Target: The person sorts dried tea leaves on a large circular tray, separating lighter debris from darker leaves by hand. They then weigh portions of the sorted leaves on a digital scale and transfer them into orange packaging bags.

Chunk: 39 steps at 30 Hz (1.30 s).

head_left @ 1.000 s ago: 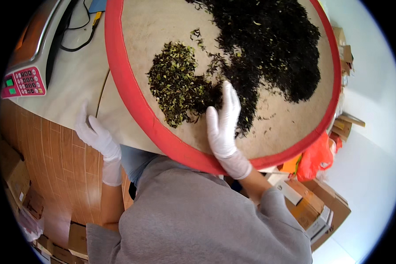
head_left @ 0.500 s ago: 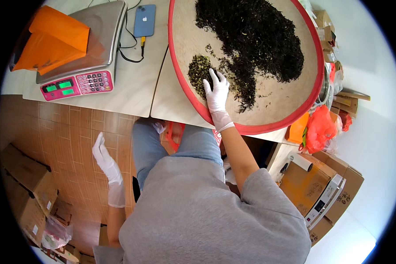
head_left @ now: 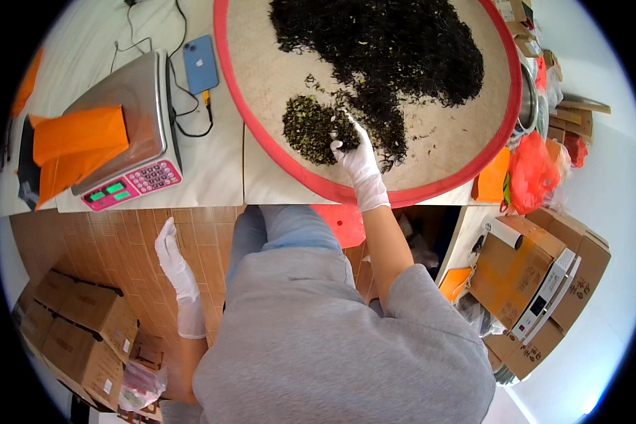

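A round, shallow tray [head_left: 237, 95] with a red rim lies on the table. It bears a large heap of dark, twisted dried leaves [head_left: 396, 53], like loose tea. Closer to me is a smaller pile of greenish, broken dried leaves [head_left: 309, 127]. My right hand [head_left: 360, 162], in a white glove, is at the right side of this small pile. Its thumb and fingers are apart and curved around some leaves, with no firm grip visible. White-gloved too, my left hand [head_left: 177, 268] hangs over the floor beside my body, fingers straight and touching nothing.
Left of the tray stands a scale [head_left: 131, 187] with a pink keypad and an orange bag [head_left: 81, 141] on it. A blue phone [head_left: 201, 63] with a cable lies between. Cardboard boxes [head_left: 85, 339] stand at lower left, more boxes [head_left: 516, 272] and a red plastic bag [head_left: 535, 173] at right.
My right hand has gone from lying spread on the small pile to its right side, thumb and fingers now curved. The whole view has shifted. My left hand still hangs at my side.
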Tool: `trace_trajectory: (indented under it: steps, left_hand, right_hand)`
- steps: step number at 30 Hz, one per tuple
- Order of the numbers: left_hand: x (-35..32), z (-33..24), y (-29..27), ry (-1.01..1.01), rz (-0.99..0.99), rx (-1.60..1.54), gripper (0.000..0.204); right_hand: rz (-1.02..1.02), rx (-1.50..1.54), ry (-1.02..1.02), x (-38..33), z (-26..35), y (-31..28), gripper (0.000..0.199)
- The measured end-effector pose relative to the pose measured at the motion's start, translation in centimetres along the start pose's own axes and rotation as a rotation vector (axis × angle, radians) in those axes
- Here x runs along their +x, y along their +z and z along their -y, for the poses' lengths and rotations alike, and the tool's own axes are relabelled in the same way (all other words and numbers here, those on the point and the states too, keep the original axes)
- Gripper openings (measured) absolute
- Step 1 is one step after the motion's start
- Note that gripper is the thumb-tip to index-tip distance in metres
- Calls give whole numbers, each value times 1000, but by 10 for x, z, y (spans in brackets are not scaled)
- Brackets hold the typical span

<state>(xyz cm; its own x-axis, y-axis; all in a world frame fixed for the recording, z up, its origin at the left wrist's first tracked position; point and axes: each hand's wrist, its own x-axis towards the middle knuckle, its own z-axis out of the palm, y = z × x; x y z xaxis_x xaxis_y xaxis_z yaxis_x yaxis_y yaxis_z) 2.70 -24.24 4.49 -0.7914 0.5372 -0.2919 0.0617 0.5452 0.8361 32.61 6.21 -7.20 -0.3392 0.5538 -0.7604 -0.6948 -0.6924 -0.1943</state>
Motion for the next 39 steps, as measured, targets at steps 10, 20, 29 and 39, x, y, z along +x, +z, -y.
trace_trajectory:
  steps: [10,20,29,39]
  left_hand:
    - [88,-24,-31,-41,87,78,36]
    - [115,-7,-77,-68,-88,53,37]
    - [159,-54,-157,174,-490,-100,38]
    - [230,-134,-209,488,-485,24,49]
  right_hand:
    - [-40,-183,-33,-2,9,22,35]
    - [-140,-276,-42,-4,11,29,24]
    - [118,-212,-17,-51,-12,161,23]
    - [500,-908,218,-107,-224,445,31]
